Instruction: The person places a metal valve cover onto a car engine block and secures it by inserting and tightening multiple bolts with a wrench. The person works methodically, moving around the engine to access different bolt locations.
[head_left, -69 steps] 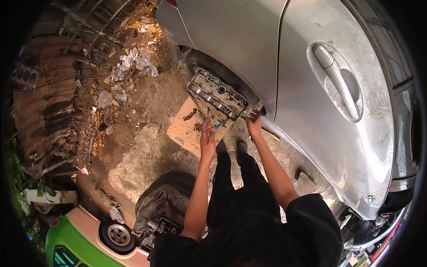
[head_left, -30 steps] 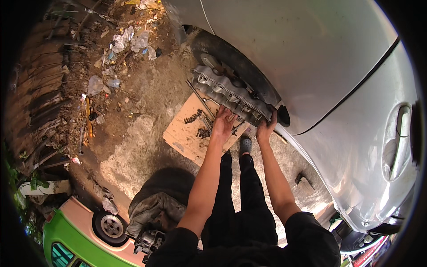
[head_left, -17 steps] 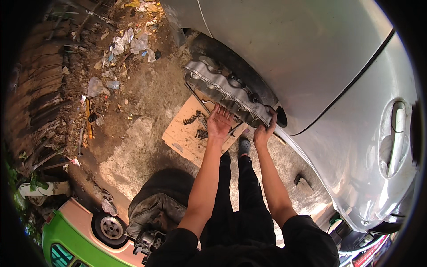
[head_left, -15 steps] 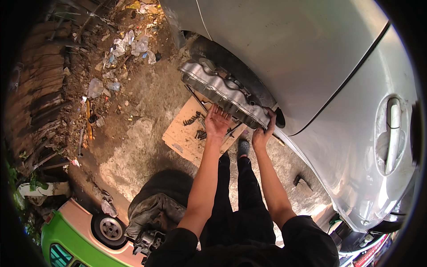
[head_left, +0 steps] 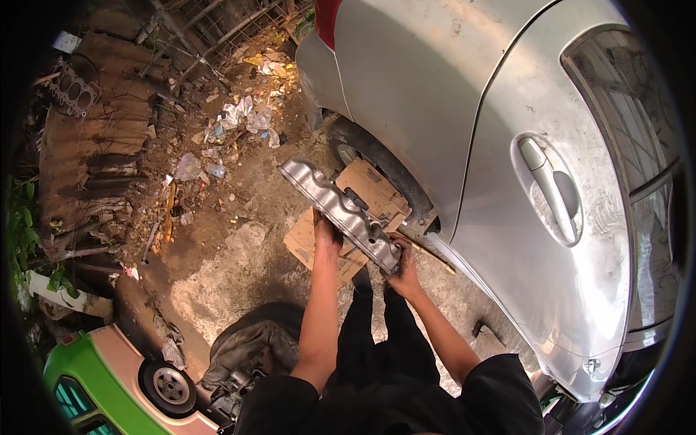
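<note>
A long silver metal valve cover (head_left: 341, 210) with a wavy, scalloped side is held up in front of me, slanting from upper left to lower right. My left hand (head_left: 328, 233) grips its near edge around the middle, the fingers partly hidden beneath. At the lower right end my right hand (head_left: 403, 270) is closed around the cover. Below it, flat cardboard (head_left: 299, 238) lies on the ground, partly hidden by the cover and my hands.
To the right stands a silver car (head_left: 428, 87), its tyre (head_left: 384, 163) just beyond the cover. A thin stick (head_left: 433, 254) lies near my right hand. Litter (head_left: 243, 116) is scattered at the far left. A green and peach vehicle (head_left: 119, 362) is at the lower left.
The valve cover has come away from the tyre, nearer to me and to the left, and has turned in my hands. More of the cardboard shows behind it. The head view has shifted.
</note>
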### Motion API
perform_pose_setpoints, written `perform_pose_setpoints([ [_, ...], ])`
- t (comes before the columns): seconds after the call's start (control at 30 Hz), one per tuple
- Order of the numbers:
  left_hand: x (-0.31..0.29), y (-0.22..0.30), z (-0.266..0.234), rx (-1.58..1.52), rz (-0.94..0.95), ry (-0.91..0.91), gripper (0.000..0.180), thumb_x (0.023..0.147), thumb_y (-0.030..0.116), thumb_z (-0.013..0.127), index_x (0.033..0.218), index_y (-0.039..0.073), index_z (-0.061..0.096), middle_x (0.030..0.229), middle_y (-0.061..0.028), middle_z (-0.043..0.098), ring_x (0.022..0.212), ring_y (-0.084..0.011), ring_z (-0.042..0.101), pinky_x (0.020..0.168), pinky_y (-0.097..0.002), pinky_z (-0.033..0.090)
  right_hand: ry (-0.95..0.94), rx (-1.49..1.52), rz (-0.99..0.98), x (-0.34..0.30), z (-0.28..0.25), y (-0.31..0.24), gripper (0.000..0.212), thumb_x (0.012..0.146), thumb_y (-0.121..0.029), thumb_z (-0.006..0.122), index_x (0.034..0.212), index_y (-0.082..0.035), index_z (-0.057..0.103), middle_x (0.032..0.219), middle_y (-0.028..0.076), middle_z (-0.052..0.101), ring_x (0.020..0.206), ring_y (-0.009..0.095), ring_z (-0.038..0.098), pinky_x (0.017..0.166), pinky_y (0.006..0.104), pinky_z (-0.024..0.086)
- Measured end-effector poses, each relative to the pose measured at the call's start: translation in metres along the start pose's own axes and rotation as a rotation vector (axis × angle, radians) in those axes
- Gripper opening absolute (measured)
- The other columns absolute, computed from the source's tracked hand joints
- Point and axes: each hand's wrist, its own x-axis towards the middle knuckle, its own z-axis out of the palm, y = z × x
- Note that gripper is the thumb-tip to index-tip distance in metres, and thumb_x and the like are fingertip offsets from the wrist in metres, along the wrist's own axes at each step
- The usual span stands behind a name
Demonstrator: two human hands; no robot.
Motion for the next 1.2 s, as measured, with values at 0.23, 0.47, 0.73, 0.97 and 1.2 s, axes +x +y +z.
perform_pose_setpoints([
  [0.23, -0.092, 0.023, 0.024, 0.266, 0.316, 0.22, 0.03, 0.103, 0.026, 0.048, 0.132, 0.017, 0.047, 0.117, -0.0028, 0.061, 0.1, -0.0222, 0.061, 0.081, -0.0426, 0.055, -0.394, 0.209, 0.188, -0.014, -0.023, -0.055, 0.084, 0.068, 0.015, 0.058, 0.144, -0.008, 0.033, 0.14, 0.013, 0.045, 0.136, 0.029, 0.042, 0.109, 0.0417, 0.038],
  [0.47, -0.141, 0.027, 0.037, 0.411, 0.326, 0.291, 0.039, 0.103, 0.03, 0.046, 0.139, 0.015, 0.041, 0.136, -0.0105, 0.051, 0.12, -0.0292, 0.053, 0.092, -0.0527, 0.05, -0.456, 0.679, 0.491, 0.048, -0.036, -0.073, 0.04, 0.098, -0.022, 0.051, 0.135, -0.009, 0.046, 0.128, 0.012, 0.057, 0.119, 0.023, 0.056, 0.097, 0.04, 0.049],
  [0.73, -0.159, 0.009, 0.025, 0.767, 0.122, 0.458, 0.055, 0.102, 0.041, 0.044, 0.151, 0.019, 0.031, 0.155, -0.0079, 0.034, 0.138, -0.0329, 0.037, 0.105, -0.0596, 0.032, -0.457, 0.167, 0.435, 0.066, 0.013, -0.071, 0.078, 0.093, -0.065, 0.045, 0.142, -0.004, 0.041, 0.146, 0.019, 0.041, 0.133, 0.033, 0.042, 0.108, 0.0413, 0.036],
  [0.97, -0.193, 0.013, -0.006, 0.387, 0.053, 0.28, 0.055, 0.102, 0.039, 0.047, 0.148, 0.012, 0.035, 0.149, -0.0125, 0.041, 0.133, -0.0293, 0.043, 0.105, -0.0489, 0.039, -0.394, 0.152, 0.296, 0.043, 0.04, -0.025, 0.071, 0.097, -0.055, 0.045, 0.131, 0.008, 0.049, 0.128, 0.026, 0.056, 0.121, 0.034, 0.051, 0.104, 0.0379, 0.035],
  [1.2, -0.285, 0.011, -0.032, 0.395, 0.184, 0.307, 0.07, 0.096, 0.059, 0.042, 0.151, 0.015, 0.032, 0.155, -0.0237, 0.026, 0.145, -0.0399, 0.02, 0.115, -0.055, 0.019, -0.388, 0.121, 0.267, 0.022, 0.088, -0.043, 0.048, 0.1, -0.04, 0.046, 0.109, 0.006, 0.055, 0.099, 0.021, 0.063, 0.092, 0.029, 0.057, 0.084, 0.0395, 0.043],
])
